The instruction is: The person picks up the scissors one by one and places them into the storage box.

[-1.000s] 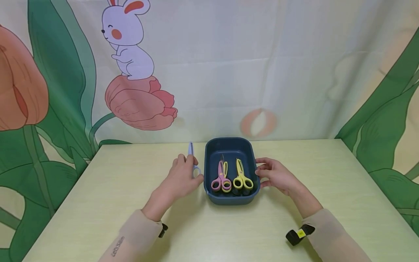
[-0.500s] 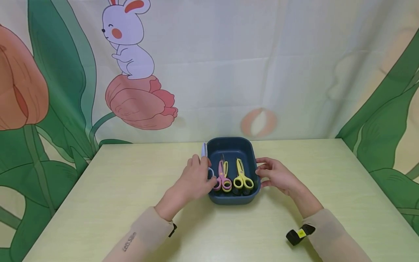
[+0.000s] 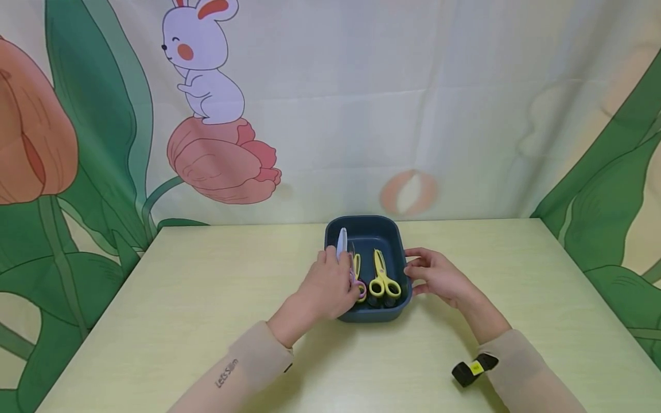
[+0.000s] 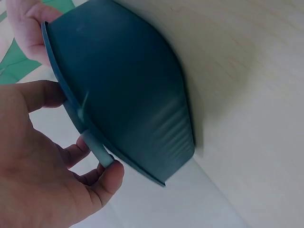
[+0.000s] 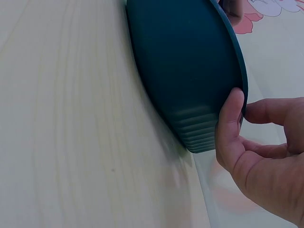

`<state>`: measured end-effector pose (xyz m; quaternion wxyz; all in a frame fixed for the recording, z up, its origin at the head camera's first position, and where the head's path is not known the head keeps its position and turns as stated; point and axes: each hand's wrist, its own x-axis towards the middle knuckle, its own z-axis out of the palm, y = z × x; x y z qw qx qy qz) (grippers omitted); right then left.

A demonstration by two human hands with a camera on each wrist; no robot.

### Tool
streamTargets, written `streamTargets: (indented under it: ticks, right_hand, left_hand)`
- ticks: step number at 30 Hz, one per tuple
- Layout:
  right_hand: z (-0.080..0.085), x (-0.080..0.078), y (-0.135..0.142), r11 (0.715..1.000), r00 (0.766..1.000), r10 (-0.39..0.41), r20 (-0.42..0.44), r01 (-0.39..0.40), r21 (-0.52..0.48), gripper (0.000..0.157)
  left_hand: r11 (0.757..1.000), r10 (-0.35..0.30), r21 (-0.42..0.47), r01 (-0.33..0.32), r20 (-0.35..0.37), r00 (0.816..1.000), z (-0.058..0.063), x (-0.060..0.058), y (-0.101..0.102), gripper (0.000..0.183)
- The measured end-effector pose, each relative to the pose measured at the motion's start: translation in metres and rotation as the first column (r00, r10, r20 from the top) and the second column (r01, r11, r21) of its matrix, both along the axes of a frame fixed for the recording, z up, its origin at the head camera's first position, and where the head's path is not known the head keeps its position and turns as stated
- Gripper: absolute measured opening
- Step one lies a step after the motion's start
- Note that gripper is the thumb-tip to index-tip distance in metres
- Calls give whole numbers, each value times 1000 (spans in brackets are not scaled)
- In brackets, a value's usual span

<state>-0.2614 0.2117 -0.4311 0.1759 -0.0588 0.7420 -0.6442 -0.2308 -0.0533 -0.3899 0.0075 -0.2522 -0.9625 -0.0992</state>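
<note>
My left hand (image 3: 328, 287) holds light-blue scissors (image 3: 342, 243) over the left side of a dark blue plastic box (image 3: 373, 315), blades pointing away. In the left wrist view, thumb and fingers pinch the pale handle of these scissors (image 4: 97, 149) beside the box rim. Inside the box lie yellow scissors (image 3: 379, 275) and, partly behind my left hand, pink scissors (image 3: 360, 290) beside another yellow pair (image 3: 357, 264). My right hand (image 3: 436, 277) grips the box's right side; in the right wrist view one finger lies along the outer wall (image 5: 185, 61) and another meets the rim.
The box stands near the back of a pale wooden table (image 3: 217, 275). Behind the table hangs a printed curtain (image 3: 335, 126) with a rabbit and tulips. A black strap (image 3: 472, 370) with a yellow tag hangs at the right sleeve.
My left hand has carried the light-blue scissors rightward, from beside the box to over its left part, and now hides some of the pink pair. My right hand stays at the box's side.
</note>
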Motion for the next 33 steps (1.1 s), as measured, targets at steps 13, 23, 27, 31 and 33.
streamTargets:
  ticks: [13,23,27,31,33]
  right_hand:
    - [0,0,0,1000,1000,1,1,-1,10,53]
    - [0,0,1,1000,1000,4,6,-4,3,53]
    - [0,0,1,1000,1000,5,4,-5,-1,53]
    - [0,0,1,1000,1000,5,3,-5,3,53]
    - [0,0,1,1000,1000,5,3,-5,7,53]
  left_hand:
    - [986,-32,-164,38,37,999,-1,-1,19,48]
    - [973,19,-231,3,90,996,-5,-4,26,54]
    - [968,38,-252,-5,127,991,-6,-6,26,62]
    - [970,56,-243,-13,171,984,-5,-7,26,61]
    - [970,59,-243,-14,179,982,-4,-7,26,60]
